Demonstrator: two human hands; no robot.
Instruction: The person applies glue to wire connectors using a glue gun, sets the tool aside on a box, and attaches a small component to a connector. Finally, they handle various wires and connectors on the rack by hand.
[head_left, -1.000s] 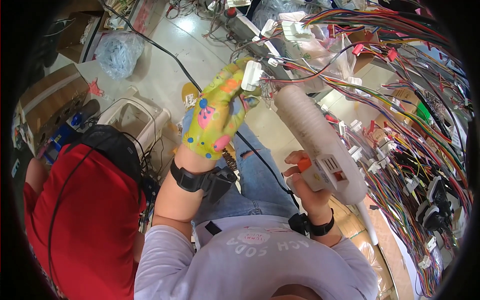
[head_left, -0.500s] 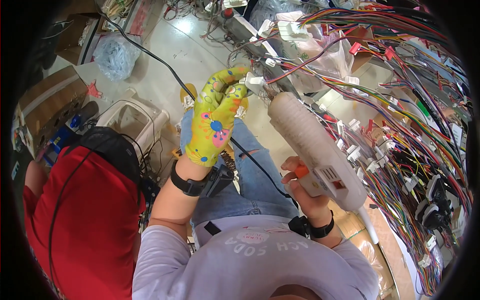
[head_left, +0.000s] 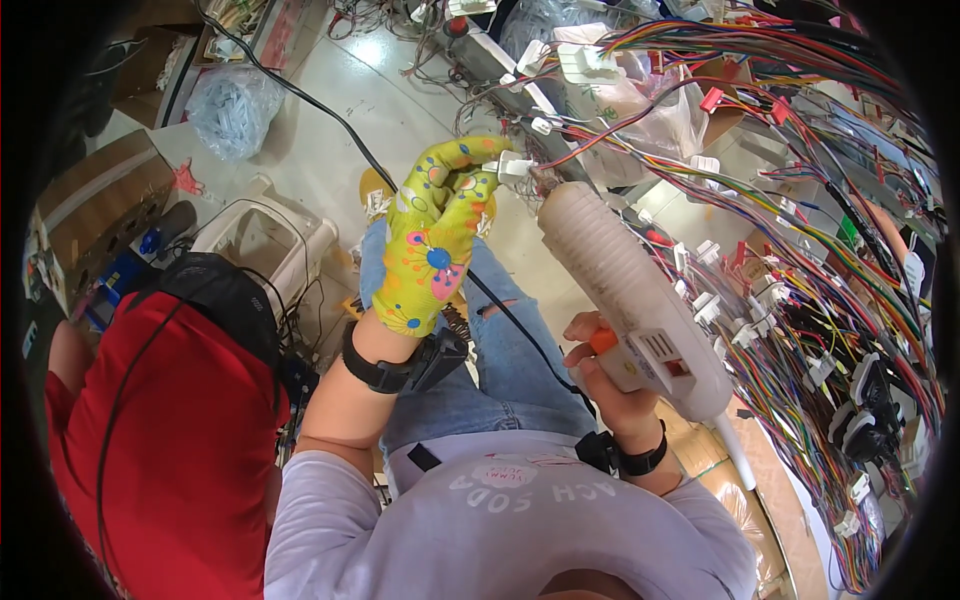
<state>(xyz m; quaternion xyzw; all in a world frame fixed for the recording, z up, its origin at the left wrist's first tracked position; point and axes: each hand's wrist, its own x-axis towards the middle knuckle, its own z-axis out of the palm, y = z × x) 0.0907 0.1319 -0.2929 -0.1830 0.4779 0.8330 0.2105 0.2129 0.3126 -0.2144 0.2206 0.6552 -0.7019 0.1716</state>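
My left hand [head_left: 437,230], in a yellow-green patterned glove, pinches a white plastic connector [head_left: 514,167] between thumb and fingertips. Reddish wires run from the connector to the right. In my bare right hand [head_left: 612,375] is a large, whitish hot glue gun [head_left: 625,285], its body slanting up and to the left. My fingers wrap its handle beside the orange trigger [head_left: 602,341]. The gun's nozzle end is at the wired side of the connector; whether the two touch I cannot tell. A white glue stick [head_left: 736,455] sticks out of the gun's rear.
Bundles of coloured wires [head_left: 800,230] with white connectors fill the right side. A black cable [head_left: 335,120] crosses the floor and my lap. At left are a person in a red shirt [head_left: 185,430], a beige plastic stool [head_left: 318,235] and a clear bag [head_left: 235,112] of white parts.
My left hand and the connector have shifted slightly right, and the connector has turned a little. The glue gun has barely moved and stays in my right hand.
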